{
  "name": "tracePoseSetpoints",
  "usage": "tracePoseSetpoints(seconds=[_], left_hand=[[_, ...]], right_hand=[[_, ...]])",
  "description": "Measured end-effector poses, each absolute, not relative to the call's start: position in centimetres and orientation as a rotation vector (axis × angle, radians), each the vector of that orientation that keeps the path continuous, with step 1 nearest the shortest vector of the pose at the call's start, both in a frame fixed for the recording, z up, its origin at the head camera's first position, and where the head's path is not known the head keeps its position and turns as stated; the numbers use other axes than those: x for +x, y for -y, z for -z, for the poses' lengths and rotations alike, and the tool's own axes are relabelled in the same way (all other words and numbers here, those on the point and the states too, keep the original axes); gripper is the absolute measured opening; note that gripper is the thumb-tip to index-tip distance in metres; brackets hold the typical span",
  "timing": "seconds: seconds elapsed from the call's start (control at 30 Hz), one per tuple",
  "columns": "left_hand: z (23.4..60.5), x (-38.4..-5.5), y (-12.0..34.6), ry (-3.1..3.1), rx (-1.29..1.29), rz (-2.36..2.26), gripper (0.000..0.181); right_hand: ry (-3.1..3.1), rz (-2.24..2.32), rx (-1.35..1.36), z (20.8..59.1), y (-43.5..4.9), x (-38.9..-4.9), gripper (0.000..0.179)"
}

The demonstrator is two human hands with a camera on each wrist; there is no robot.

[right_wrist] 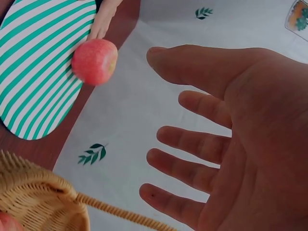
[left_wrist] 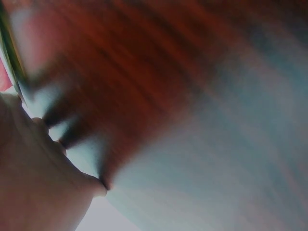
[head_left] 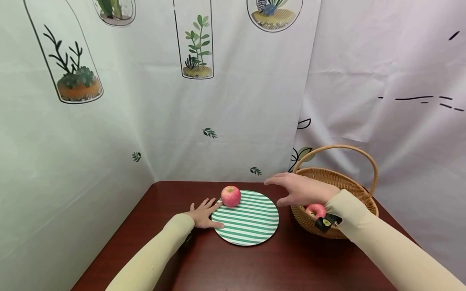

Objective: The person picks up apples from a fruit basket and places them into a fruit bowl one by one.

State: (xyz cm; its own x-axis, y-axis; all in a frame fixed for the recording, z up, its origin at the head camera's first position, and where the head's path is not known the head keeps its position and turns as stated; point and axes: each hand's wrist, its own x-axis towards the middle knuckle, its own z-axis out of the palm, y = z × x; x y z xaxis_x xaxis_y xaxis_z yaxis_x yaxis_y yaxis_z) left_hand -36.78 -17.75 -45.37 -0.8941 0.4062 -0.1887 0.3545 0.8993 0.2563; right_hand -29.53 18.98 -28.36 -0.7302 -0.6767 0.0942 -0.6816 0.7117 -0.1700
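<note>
A round placemat (head_left: 251,222) with green and white stripes lies on the dark table. On its far left part sits a red apple (head_left: 231,196). My left hand (head_left: 202,215) is at the mat's left edge, fingers spread, the thumb over the stripes and a fingertip close to the apple; whether they touch cannot be told. My right hand (head_left: 303,189) is in the air at the left side of a wicker basket (head_left: 370,204), holding nothing. In the right wrist view its fingers (right_wrist: 192,139) are spread and fairly straight. Another red apple (head_left: 315,211) shows inside the basket, partly hidden by the right wrist.
The basket's tall arched handle (head_left: 336,146) rises behind the right hand. A white printed cloth (head_left: 233,105) hangs along the table's back and sides. Dark red-brown tabletop (head_left: 262,266) extends in front of the mat.
</note>
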Motion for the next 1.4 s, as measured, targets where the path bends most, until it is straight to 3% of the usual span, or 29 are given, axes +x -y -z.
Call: tracePoseSetpoints(seconds=[1.0,1.17,1.4], left_hand=[[44.8,-36.4,17.5,-2.827,0.576,-0.318,0.098],[44.8,-36.4,17.6,-2.825,0.586,-0.339,0.102],[45.1,-36.6,17.7,-2.826,0.588,-0.34,0.102]], right_hand=[[2.912,-0.252,1.059,26.1,-24.7,-28.7,0.054],[2.97,-0.273,1.061,26.1,-25.8,-29.0,0.046],[3.064,-0.345,1.004,25.9,-27.0,-29.2,0.053]])
